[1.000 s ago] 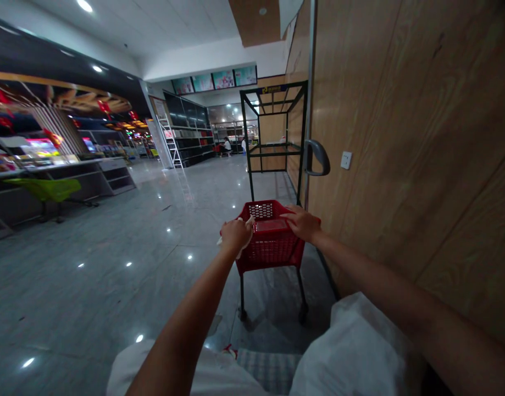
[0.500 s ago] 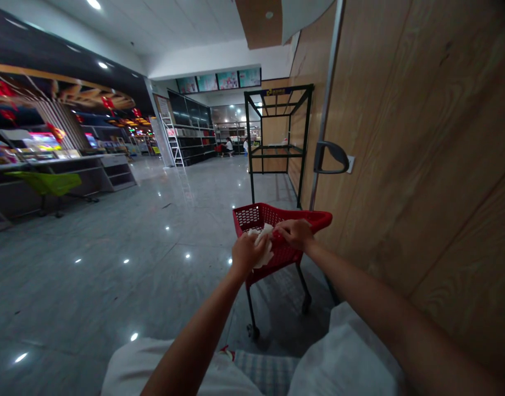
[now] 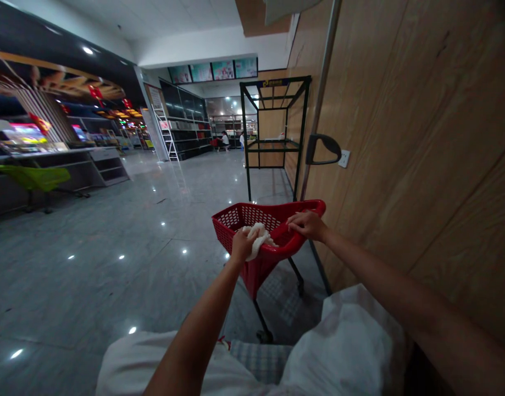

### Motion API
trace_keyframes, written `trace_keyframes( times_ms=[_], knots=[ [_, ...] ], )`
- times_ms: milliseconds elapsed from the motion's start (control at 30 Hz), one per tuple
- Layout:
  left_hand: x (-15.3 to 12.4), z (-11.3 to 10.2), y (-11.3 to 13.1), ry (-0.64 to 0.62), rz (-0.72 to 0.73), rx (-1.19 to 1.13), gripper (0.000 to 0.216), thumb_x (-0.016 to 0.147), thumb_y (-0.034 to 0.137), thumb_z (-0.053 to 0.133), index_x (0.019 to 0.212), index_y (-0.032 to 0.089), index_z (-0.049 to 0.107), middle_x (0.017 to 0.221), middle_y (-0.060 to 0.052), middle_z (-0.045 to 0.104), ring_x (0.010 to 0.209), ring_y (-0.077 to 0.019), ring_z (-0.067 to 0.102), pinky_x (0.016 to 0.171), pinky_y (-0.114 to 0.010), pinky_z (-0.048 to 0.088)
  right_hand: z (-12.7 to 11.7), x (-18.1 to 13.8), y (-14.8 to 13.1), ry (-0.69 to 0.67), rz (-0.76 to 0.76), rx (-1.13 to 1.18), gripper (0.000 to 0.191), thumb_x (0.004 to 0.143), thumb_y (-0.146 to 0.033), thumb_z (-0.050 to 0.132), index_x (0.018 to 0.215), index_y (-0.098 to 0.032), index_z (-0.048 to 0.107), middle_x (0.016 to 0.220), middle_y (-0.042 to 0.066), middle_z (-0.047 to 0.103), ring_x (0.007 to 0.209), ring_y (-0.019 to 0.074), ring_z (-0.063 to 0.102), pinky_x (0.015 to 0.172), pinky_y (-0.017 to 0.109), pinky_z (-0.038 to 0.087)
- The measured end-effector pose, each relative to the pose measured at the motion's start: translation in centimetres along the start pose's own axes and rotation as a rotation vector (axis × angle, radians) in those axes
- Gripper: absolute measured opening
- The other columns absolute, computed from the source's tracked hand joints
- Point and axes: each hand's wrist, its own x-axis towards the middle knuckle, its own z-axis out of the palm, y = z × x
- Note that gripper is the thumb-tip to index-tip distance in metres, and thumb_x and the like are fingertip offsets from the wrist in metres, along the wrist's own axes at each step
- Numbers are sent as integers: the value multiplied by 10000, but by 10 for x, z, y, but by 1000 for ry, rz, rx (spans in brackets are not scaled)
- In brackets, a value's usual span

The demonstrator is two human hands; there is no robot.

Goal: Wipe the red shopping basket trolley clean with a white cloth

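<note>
A small red shopping cart [image 3: 256, 280] with a perforated basket stands in front of my knees, turned at an angle. My left hand [image 3: 243, 245] is closed on a crumpled white cloth [image 3: 258, 237], which lies over the near rim of the basket. On the cart's red handle, my right hand [image 3: 309, 224] has its fingers wrapped over the bar. The palm side of both hands is hidden.
A wood-panelled wall [image 3: 384, 137] with a socket [image 3: 344, 159] runs close on my right. Beyond the cart stands a dark metal frame rack [image 3: 248, 143]. A green cart [image 3: 50, 177] is by the counter at left. People [image 3: 225, 140] are far back.
The red cart has turned, its basket end swinging left and nearer side now showing. My left hand and the cloth have moved slightly left; my right hand has shifted right along the handle.
</note>
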Motion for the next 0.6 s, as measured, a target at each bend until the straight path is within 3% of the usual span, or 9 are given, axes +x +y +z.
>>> trace_keyframes(
  times_ms=[167,300,433,600],
  knots=[
    [6,10,2,37,-52,32,298,857,394,488,758,170,658,755,-33,660,709,-137,592,657,-230,386,12,8,-61,-171,33,-153,311,905,-347,435,956,-209,709,1045,59,692,946,180,629,803,279,448],
    [9,22,10,40,-77,102,318,871,404,468,733,177,642,734,-38,654,697,-149,600,640,-238,378,38,12,-103,-244,254,-415,365,930,-347,363,1136,-184,617,997,120,696,875,232,655,709,312,451],
    [7,37,15,51,-37,166,343,902,411,414,782,184,641,776,-43,652,718,-149,596,657,-241,394,49,5,-99,-177,341,-569,465,959,-370,261,1307,-145,473,963,168,694,808,246,666,673,320,428],
    [10,38,0,-27,-2,272,279,904,343,426,931,197,662,869,-62,656,836,-177,598,745,-264,410,36,-18,-72,-123,248,-559,469,949,-430,268,1208,-210,591,946,116,711,784,204,652,657,274,378]
  ],
)
